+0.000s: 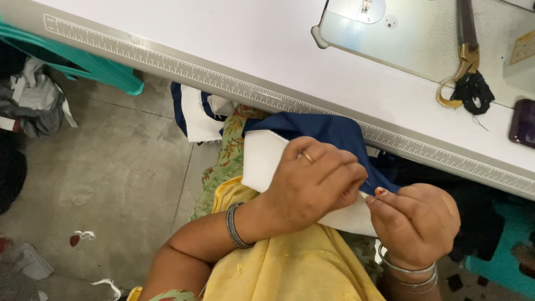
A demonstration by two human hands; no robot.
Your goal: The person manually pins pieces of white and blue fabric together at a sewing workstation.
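Note:
My left hand grips a piece of navy blue cloth backed with white fabric, held in my lap just below the table edge. My right hand pinches the cloth's edge right beside the left fingers; a thin thread or needle shows between the fingertips, too small to tell which. A gold ring sits on my left hand, and metal bangles circle both wrists. Yellow cloth covers my lap beneath the hands.
A white sewing table with a ruler strip along its edge spans the top. Gold-handled scissors lie on the machine bed; a dark phone sits far right. Teal stool at right, fabric scraps on the floor at left.

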